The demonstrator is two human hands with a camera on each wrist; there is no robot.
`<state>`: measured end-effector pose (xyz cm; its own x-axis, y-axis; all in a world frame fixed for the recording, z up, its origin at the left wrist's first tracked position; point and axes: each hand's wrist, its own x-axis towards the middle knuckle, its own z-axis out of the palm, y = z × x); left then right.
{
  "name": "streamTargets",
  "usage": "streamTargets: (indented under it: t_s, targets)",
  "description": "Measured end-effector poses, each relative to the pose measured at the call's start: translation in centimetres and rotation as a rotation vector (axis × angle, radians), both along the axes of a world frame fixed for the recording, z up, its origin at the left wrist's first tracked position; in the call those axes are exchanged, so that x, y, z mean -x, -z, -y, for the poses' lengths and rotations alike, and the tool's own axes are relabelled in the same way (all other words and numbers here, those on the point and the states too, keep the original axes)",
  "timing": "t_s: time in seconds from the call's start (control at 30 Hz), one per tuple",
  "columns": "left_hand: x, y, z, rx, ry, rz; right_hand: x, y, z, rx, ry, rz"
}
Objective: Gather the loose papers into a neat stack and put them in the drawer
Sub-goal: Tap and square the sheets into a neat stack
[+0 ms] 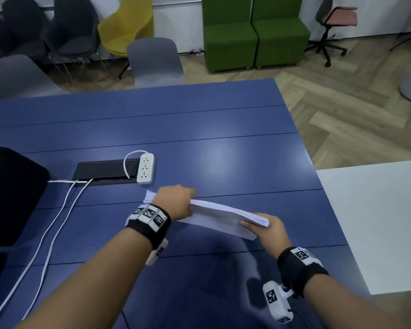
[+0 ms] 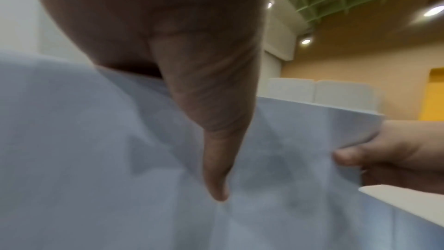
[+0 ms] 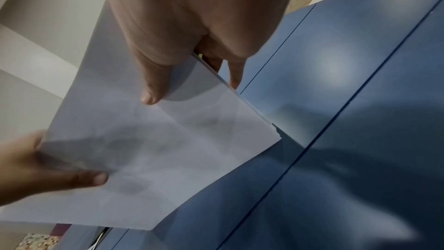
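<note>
A: Item one, blue table (image 1: 199,143): broad bare room toward twelve and two o'clock; its right edge ran near your right hand (image 1: 268,230).

B: Item two, papers (image 1: 214,216)?

A: Gathered, lifted off the table, your left hand (image 1: 175,201) pinching the nine o'clock end, the right gripping the three o'clock end. One lower sheet jutted out. No drawer in sight; stowing remained.

B: Item three?

A: Power strip (image 1: 145,168), eleven o'clock, apart.

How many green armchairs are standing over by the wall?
2. The left green armchair and the right green armchair stand side by side, touching, against the far wall beyond the blue table. More could sit outside the camera's view.
</note>
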<state>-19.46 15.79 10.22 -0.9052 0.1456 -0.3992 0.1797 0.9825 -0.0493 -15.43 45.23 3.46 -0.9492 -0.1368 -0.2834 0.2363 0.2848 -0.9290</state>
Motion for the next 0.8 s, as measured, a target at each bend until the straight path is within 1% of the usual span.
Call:
streamTargets:
  t_s: [0.07, 0.2, 0.3, 0.37, 0.47, 0.53, 0.6, 0.67, 0.73, 0.8]
  targets:
    - [0.2, -0.5, 1.9, 0.049, -0.004, 0.058, 0.0, -0.2, 0.3, -0.002, 0.011, -0.012]
    - [0.0, -0.6, 3.1, 0.056, 0.01, 0.101, 0.6, -0.7, 0.7, -0.01, 0.022, -0.028]
    - [-0.6, -0.8, 3.6, 0.024, 0.032, 0.081, 1.1, -1.3, 0.8, -0.027, 0.025, -0.045]
    - [-1.1, -1.8, 3.7, -0.039, 0.014, 0.081, 1.6, -2.3, 0.9, -0.016, 0.049, -0.081]
    - [-2.4, -3.6, 4.3, -0.209, -0.115, 0.109, 2.9, -4.5, -0.3, 0.063, 0.025, -0.095]
    - [-3.7, -4.7, 5.2, -0.338, -0.202, 0.128, 3.8, -5.6, -1.9, 0.053, -0.006, -0.104]
    - [-5.2, -5.7, 6.1, -0.525, -0.291, 0.174, 4.1, -6.8, -3.8, 0.064, 0.0, -0.103]
    - [-6.8, -6.5, 6.3, -0.7, -0.379, 0.248, 3.6, -7.7, -5.2, 0.134, 0.004, -0.049]
    - [-8.3, -6.8, 5.8, -0.827, -0.434, 0.311, 2.8, -8.3, -5.7, 0.3, 0.024, 0.046]
    - [-9.5, -6.4, 5.1, -0.973, -0.504, 0.336, 1.9, -8.7, -5.3, 0.546, 0.059, 0.167]
